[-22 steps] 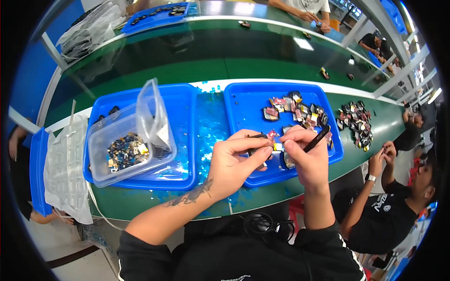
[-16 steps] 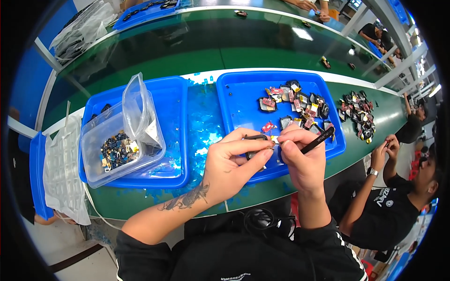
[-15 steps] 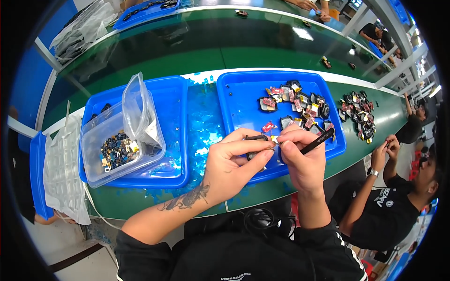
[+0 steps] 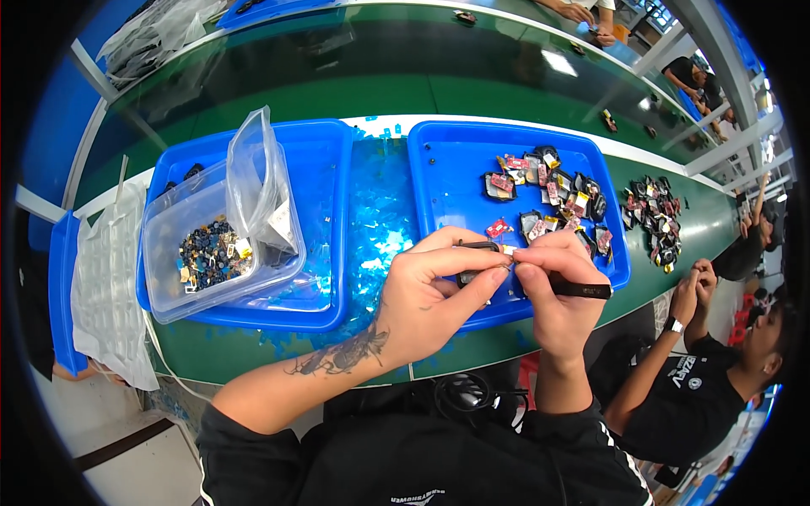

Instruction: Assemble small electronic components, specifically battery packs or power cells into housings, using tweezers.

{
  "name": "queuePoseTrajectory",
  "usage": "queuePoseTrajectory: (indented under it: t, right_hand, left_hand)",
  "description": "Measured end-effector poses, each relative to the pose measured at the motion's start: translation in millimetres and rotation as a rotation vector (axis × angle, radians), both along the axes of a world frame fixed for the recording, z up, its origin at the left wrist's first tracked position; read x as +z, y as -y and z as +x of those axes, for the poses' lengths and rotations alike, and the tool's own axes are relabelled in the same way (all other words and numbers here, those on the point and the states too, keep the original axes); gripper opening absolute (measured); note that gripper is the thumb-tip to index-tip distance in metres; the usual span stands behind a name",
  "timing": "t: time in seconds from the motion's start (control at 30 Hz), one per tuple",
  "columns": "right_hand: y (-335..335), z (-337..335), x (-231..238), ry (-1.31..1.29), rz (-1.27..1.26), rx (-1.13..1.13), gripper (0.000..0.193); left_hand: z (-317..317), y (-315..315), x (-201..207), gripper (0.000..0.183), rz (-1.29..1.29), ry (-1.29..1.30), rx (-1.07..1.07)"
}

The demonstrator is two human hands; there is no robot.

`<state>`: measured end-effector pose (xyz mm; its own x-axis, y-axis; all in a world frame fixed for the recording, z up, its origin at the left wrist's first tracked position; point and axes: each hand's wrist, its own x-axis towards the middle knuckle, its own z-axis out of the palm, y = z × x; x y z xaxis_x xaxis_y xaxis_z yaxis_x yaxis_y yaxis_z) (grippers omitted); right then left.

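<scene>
My left hand pinches a small black electronic assembly between thumb and fingers, mostly covered by them. From the other side, my right hand is closed around black tweezers, their handle end sticking out to the right. The right fingertips meet the left ones at a small pale part on the assembly; the tweezer tips are hidden there. Both hands are over the near edge of the right blue tray. Similar black assemblies with red boards and yellow labels lie in that tray.
A left blue tray bears a clear plastic container of small parts and a clear bag. Blue film pieces cover the table between the trays. More assemblies are heaped at right, near a seated co-worker.
The tweezers have swung from slanting up to nearly level, and the right fingers have closed in on the left fingertips. The whole view has shifted slightly.
</scene>
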<state>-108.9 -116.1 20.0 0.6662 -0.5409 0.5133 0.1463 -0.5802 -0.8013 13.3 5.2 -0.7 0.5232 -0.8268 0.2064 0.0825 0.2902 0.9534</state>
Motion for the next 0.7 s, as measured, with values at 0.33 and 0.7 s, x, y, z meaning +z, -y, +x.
queuePoseTrajectory:
  t: [0.33,0.7]
  right_hand:
    - [3.3,-2.9,2.5,-0.031,0.019,0.008,0.017]
    - [11.3,-9.2,8.1,-0.115,0.357,0.187,0.010]
  left_hand:
    - [-0.4,0.2,4.8,0.018,0.022,0.225,0.055]
    - [-1.2,-1.1,3.8,0.019,-0.033,0.524,0.100]
